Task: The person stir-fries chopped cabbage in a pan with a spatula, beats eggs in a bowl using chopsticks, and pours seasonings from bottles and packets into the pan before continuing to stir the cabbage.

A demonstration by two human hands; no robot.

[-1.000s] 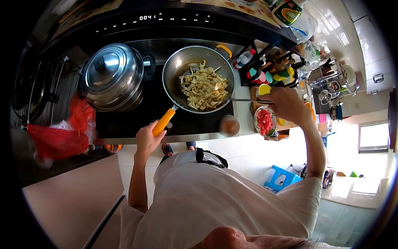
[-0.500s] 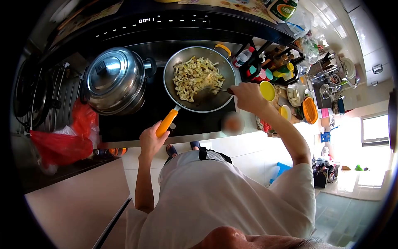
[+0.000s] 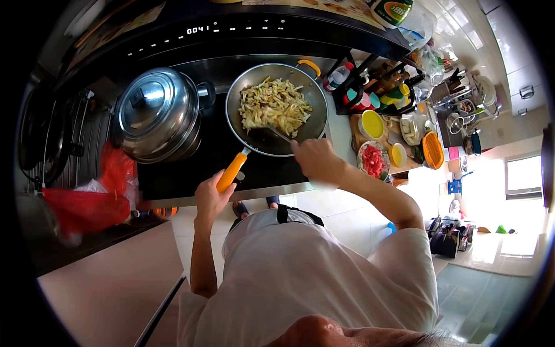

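Observation:
A wide metal wok [image 3: 317, 110] sits on the black cooktop, with chopped pale vegetable pieces [image 3: 276, 104] that look like cauliflower inside. My left hand [image 3: 211, 196] is closed round the wok's orange handle [image 3: 232, 172] at the front. In my right hand [image 3: 319, 163], over the wok's right front rim, is a metal spatula [image 3: 281, 135]. Its thin shaft slants down to the left into the food, and its blade is mostly hidden there. The fingers of this hand wrap the grip and cover it.
A lidded steel pot [image 3: 156, 110] stands left of the wok. Red plastic bags [image 3: 87, 202] lie at far left. On the right are a plate of red raw meat [image 3: 373, 161], a yellow bowl [image 3: 372, 124], an orange basket [image 3: 432, 150] and a rack of bottles [image 3: 396, 95].
My right hand has moved left and toward my body with the spatula, whose end shifted to the near side of the food. The pieces are heaped differently. My left hand stays on the handle.

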